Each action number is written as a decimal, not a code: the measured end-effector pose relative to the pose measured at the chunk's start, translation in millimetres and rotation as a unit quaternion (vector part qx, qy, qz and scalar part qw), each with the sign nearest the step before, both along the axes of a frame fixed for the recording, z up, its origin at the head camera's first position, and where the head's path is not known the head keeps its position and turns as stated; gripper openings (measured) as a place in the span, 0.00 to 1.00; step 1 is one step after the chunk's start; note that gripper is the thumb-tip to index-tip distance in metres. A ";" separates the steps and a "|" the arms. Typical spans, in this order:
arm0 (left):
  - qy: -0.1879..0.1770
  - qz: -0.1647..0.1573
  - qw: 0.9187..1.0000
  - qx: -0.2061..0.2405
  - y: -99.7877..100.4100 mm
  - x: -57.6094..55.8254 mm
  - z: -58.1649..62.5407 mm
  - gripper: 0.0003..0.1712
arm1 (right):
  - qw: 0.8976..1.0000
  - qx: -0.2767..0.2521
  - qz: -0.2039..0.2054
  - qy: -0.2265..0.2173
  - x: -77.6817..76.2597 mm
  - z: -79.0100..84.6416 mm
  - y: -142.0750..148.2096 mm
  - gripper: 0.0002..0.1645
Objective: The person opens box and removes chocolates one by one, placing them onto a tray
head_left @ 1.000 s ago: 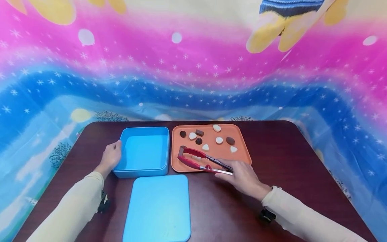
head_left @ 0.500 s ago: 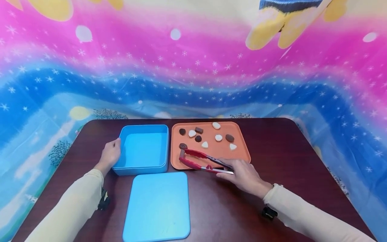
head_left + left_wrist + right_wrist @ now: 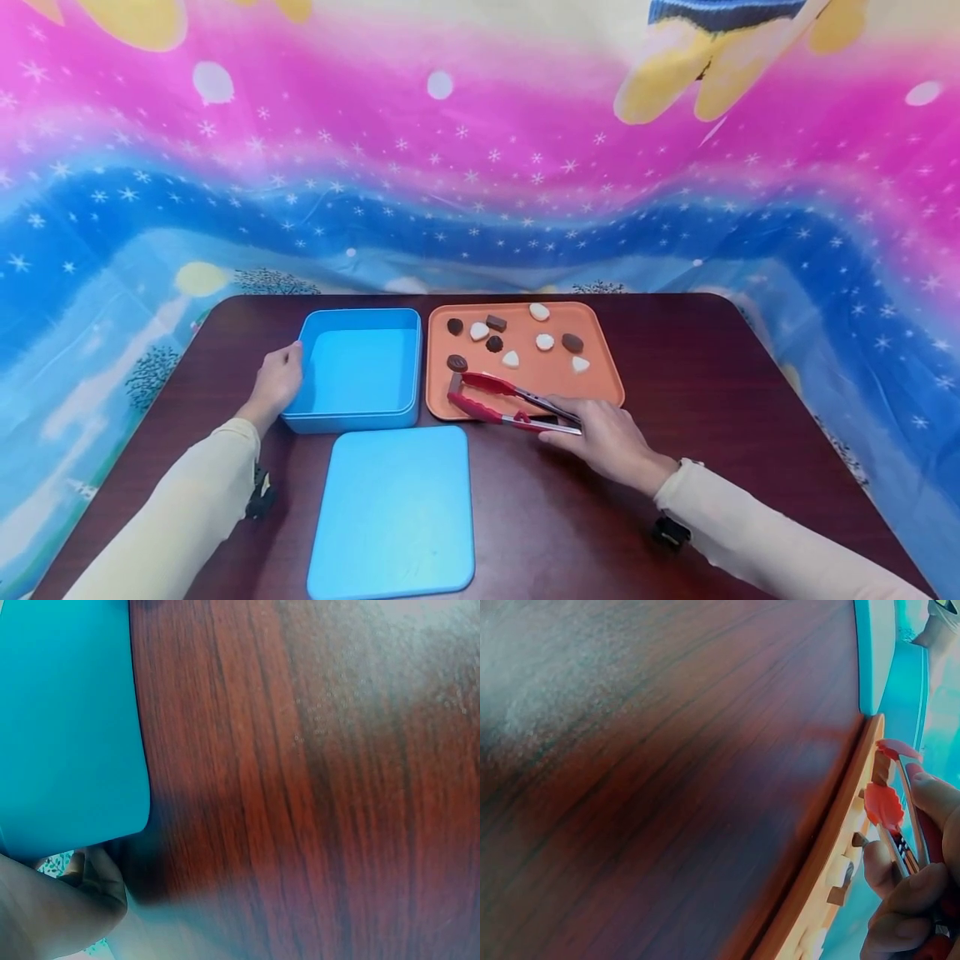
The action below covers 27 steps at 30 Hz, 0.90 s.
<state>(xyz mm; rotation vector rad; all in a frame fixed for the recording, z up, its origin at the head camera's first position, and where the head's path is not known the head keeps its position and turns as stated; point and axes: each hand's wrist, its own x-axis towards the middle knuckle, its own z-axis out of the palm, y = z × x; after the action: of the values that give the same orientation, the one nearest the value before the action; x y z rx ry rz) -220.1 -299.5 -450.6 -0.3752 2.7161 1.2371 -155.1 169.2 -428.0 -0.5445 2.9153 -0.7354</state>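
My right hand (image 3: 609, 442) holds red-tipped metal tongs (image 3: 517, 402) over the near left part of the orange tray (image 3: 592, 392). Between the tongs' tips is a small brown bar-shaped chocolate (image 3: 455, 382), also seen as a brown piece (image 3: 883, 769) in the right wrist view; whether both tips press on it I cannot tell. A dark oval chocolate (image 3: 457, 362) lies just behind them. At the left, my left hand (image 3: 277, 379) grips the side wall of the open blue box (image 3: 352, 422), thumb at the rim. Its fingers are partly hidden in the left wrist view.
Several white and brown chocolates, among them a white round one (image 3: 544, 342) and a brown oval one (image 3: 572, 342), lie on the tray. A blue lid (image 3: 393, 512) lies flat in front of the box. A patterned cloth (image 3: 480, 167) hangs behind the dark wooden table (image 3: 690, 367).
The tongs have shifted slightly towards me on the tray, uncovering the dark oval chocolate, and the gap between their arms looks a little narrower. My left hand stays on the box.
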 end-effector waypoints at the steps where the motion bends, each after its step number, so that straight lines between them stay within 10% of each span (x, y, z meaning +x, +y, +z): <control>1: 0.001 0.000 1.000 -0.002 0.1 -0.3 0.2 0.42 | 1.000 0.001 -0.002 0.000 0.1 0.1 0.1 0.35; 27: -0.008 -0.011 1.000 0.007 0.8 -1.0 0.0 0.42 | 1.000 0.015 0.002 0.014 -2.1 6.2 -3.4 0.34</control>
<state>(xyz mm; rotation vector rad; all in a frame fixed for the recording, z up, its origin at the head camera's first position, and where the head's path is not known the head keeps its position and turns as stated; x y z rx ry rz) -221.1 -298.7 -450.6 -0.3513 2.6901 1.2405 -157.2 165.8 -421.8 -0.5629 2.9453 -0.6869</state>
